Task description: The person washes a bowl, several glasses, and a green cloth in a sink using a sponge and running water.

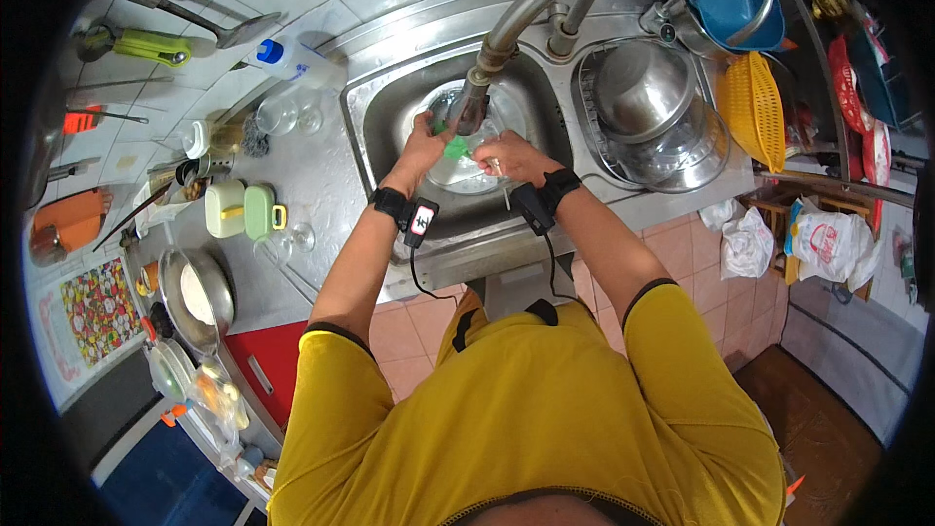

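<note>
Both hands are over a basin (504,183) with clear glassware inside, in the steel sink (551,153). My left hand (424,150) curls around a green scrubbing cloth or pad (456,147), its thumb against the green material. To its right, my right hand (511,155) has its fingers closed on a small, clear, shiny part, seemingly of a glass; its full shape is hidden. The curved metal faucet (511,14) reaches over the basin, its spout just above and between the hands, covering part of what they hold.
Stemmed glasses (277,115), a white bottle with a blue cap (303,64) and lidded containers (225,209) stand on the left counter. Right of the sink, a steel bowl (643,88) sits upside down on a rack. A yellow basket (752,113) leans farther right.
</note>
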The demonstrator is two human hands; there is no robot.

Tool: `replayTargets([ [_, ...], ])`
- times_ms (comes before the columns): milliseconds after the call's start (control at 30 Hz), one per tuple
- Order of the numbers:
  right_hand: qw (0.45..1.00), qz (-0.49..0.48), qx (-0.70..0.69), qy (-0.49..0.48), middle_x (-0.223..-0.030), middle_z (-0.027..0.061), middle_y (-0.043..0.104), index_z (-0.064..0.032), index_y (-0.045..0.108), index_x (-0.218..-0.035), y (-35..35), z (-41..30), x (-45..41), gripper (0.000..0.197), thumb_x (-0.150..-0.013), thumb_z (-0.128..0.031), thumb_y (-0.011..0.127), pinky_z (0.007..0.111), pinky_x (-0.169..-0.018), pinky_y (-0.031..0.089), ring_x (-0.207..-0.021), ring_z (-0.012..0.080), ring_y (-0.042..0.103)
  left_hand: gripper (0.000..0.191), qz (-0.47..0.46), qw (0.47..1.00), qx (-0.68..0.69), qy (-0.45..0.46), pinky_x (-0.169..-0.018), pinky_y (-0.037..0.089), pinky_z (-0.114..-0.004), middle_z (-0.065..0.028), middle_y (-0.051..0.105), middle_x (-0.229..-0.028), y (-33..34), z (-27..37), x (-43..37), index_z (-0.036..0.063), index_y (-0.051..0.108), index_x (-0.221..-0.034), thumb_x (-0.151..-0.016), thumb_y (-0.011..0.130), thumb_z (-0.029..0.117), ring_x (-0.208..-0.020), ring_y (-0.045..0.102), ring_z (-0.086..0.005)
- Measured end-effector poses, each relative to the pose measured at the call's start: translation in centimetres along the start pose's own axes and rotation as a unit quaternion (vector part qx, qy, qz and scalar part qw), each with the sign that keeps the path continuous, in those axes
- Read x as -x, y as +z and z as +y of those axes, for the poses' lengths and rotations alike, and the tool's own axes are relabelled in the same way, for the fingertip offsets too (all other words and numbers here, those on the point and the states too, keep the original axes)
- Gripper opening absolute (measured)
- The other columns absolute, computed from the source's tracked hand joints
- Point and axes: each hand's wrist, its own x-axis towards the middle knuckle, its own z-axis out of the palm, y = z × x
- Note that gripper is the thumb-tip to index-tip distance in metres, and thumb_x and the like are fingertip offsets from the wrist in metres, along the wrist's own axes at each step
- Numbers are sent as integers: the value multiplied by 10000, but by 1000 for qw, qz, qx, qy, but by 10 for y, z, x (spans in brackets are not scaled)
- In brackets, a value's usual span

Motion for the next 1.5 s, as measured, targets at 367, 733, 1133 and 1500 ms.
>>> replayTargets([
  [367,1000,-7,16,-26,-887,88,619,17,588,-948,35,15,-6,195,-770,-15,662,269,-667,525,-787,146,615,377,12,963,266,-28,-540,498,-287,-125,593,-837,45,16,13,-24,446,-1020,-801,707,138,-655,594,-167],
  [733,999,25,17,-42,-843,64,612,-27,584,-1081,27,6,15,316,-901,-287,572,318,-778,485,-783,157,601,458,-13,919,388,-67,-598,511,-271,-93,630,-878,33,27,6,44,490,-1146,-935,466,450,-709,614,-164],
  [1133,995,-62,84,4,-919,60,625,-11,604,-1032,30,-2,27,295,-904,-275,578,274,-786,489,-788,130,606,497,-167,951,243,-90,-725,554,-293,-62,570,-1048,-37,50,47,6,475,-1155,-832,682,322,-938,587,-160],
  [1500,991,112,56,-53,-916,77,647,-28,606,-1019,25,2,6,268,-841,-224,645,271,-711,482,-808,159,622,627,337,919,-173,107,-754,479,-360,-176,521,-1014,-154,42,108,-2,521,-1109,-658,819,316,-862,554,-270],
])
